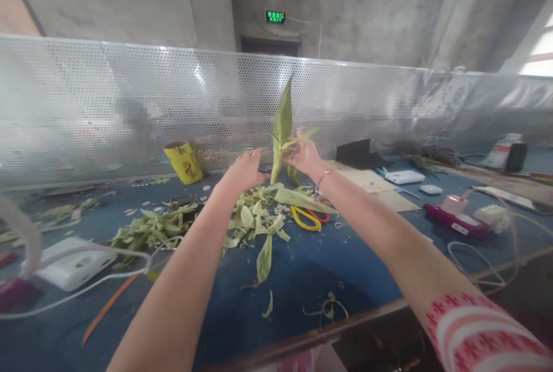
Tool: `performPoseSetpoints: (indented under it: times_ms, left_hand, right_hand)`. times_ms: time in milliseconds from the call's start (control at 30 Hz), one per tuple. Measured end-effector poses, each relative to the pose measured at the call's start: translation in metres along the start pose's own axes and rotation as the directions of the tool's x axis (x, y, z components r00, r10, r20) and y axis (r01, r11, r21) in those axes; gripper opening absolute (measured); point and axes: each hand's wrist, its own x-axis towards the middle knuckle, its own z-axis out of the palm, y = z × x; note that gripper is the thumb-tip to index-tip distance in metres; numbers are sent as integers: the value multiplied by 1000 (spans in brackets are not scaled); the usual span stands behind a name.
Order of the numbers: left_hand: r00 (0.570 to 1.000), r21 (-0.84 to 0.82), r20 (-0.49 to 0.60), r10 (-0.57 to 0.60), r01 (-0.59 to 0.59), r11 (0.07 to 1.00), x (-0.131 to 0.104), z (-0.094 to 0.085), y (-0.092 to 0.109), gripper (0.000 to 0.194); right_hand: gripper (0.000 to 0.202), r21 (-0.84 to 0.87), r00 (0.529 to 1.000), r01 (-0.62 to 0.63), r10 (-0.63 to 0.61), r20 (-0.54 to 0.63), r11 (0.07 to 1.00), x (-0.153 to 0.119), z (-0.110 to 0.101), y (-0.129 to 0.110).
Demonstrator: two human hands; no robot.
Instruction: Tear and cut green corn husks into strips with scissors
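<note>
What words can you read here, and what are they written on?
"安全出口 EXIT": in green on the lit sign on the back wall.
The yellow roll has printing on its side, but it's too blurred to read.
The white bottle at the far right has reddish marks, too blurred to tell if they are words.
I can't read any other words.

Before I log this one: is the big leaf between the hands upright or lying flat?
Upright: the leaf points tip-up, rising above the left hand and right hand.
</note>
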Motion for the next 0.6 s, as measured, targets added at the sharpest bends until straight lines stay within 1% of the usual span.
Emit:
performPoseSetpoints:
  times_ms: [33,67,100,167,200,267,300,367,400,433,467,500,533,567,600]
  left_hand:
    - [999,-32,-45,-1,-1,999,4,11,-1,70]
    - [998,-81,-64,17,-22,996,7,21,-2,79]
    - [997,-148,-77,29,-41,988,9,30,-3,81]
    - [997,-306,-77,-6,-18,952,8,43,-5,73]
    - [998,-377,-57,-4,-18,926,7,46,-6,68]
    - [999,-455,-34,-21,3,891,4,49,-6,62]
    - [999,-458,-37,-27,7,889,3,48,-6,58]
    - [997,-403,-67,-40,9,915,1,45,-6,52]
    - [996,-358,-85,-40,7,934,1,43,-6,48]
    - [995,-305,-96,-32,1,952,1,42,-6,45]
    - [995,-245,-93,-20,-4,969,0,40,-5,42]
    - [997,-182,-77,-8,-7,983,0,37,-4,39]
    - [999,-114,-55,2,-8,993,-1,35,-3,36]
    - [999,-51,-32,-2,1,999,-1,33,-2,34]
    - [1000,5,-8,-13,13,1000,-2,31,-1,32]
  right_hand:
    - [32,9,998,-36,35,50,999,-3,0,1]
    - [29,6,991,-70,69,115,998,-6,0,2]
    - [24,-8,979,-100,100,178,995,-9,0,4]
    - [11,-76,945,-139,155,288,987,-16,1,7]
    - [13,-126,928,-141,175,328,982,-20,2,7]
    - [28,-223,903,-93,177,392,970,-28,2,7]
    - [33,-273,899,-54,166,406,961,-32,2,6]
    - [39,-399,892,4,177,415,917,-38,2,4]
    - [41,-464,892,15,197,406,886,-40,2,4]
    - [41,-532,900,6,227,372,847,-42,2,5]
    - [39,-607,915,-6,249,317,795,-43,2,7]
    - [36,-698,928,-14,269,258,716,-44,3,10]
    - [30,-780,942,22,248,226,625,-45,4,13]
    - [24,-843,950,94,204,234,530,-46,5,16]
    - [18,-879,951,188,143,275,438,-48,6,19]
